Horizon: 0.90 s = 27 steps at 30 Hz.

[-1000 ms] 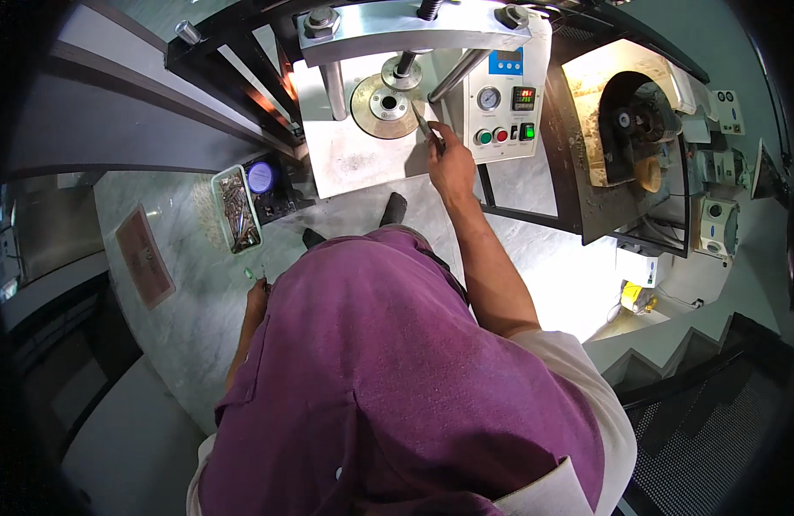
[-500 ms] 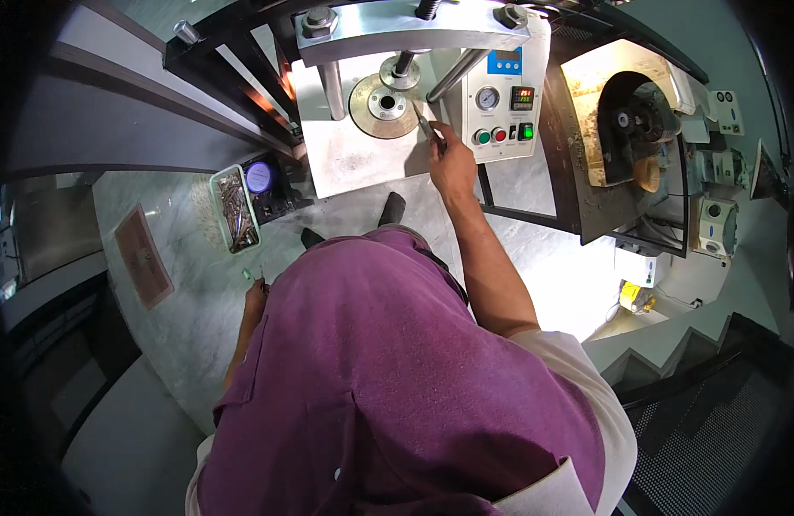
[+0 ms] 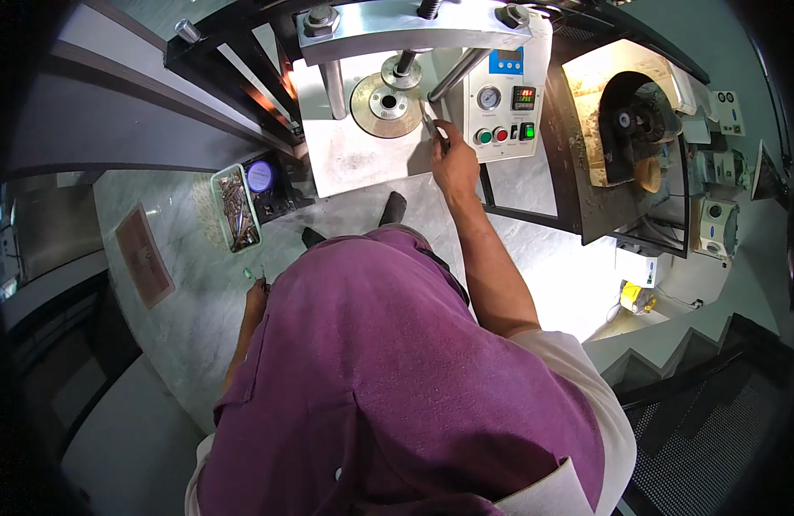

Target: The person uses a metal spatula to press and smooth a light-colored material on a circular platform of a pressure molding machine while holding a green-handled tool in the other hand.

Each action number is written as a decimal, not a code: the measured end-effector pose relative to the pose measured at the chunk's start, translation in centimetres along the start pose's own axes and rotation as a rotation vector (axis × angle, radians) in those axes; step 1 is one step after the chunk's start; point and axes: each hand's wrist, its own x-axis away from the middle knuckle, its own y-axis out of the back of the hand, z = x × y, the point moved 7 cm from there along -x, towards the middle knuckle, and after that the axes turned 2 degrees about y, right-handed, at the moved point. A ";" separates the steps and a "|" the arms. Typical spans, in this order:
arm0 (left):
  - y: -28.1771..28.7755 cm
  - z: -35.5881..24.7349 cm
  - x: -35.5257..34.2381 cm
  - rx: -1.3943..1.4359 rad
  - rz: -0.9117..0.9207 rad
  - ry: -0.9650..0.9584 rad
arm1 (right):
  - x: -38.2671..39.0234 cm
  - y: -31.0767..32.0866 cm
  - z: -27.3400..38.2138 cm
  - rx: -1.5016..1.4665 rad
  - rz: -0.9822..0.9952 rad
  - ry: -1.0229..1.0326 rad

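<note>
My right hand (image 3: 455, 170) is closed around a thin, dark-handled tool (image 3: 431, 123) with a pale, blade-like tip. Its tip lies beside the right edge of a round metal plate (image 3: 406, 127) that has a dark hole in its hub. Over the plate hangs the press's metal disc (image 3: 400, 72) on a dark shaft. Low on the left, by my hip, my left hand (image 3: 255, 300) is closed on something small and mostly hidden. A little pale-green piece (image 3: 247, 273) shows just past its fingers; whether the hand holds it directly is unclear.
Right of the plate stands a control panel (image 3: 504, 76) with a gauge, displays and buttons. A tray of metal pieces (image 3: 234, 211) and a purple-lidded container (image 3: 259, 177) are on the left. A dusty machine housing (image 3: 590, 86) is at the right; two steel posts flank the plate.
The tool's tip has shifted slightly and shows more of its pale length. My right hand has moved slightly right; my left hand stays put.
</note>
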 end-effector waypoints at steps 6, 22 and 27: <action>-0.6 -3.4 -0.8 -0.132 0.011 0.003 | -0.8 -0.3 -0.3 0.043 -0.034 -0.006; -1.2 -3.5 1.9 0.498 -0.152 0.373 | 0.3 -1.3 0.9 -0.215 0.012 0.223; -2.2 -3.3 1.7 0.490 -0.173 0.415 | -0.1 -1.1 1.0 -0.230 0.018 0.216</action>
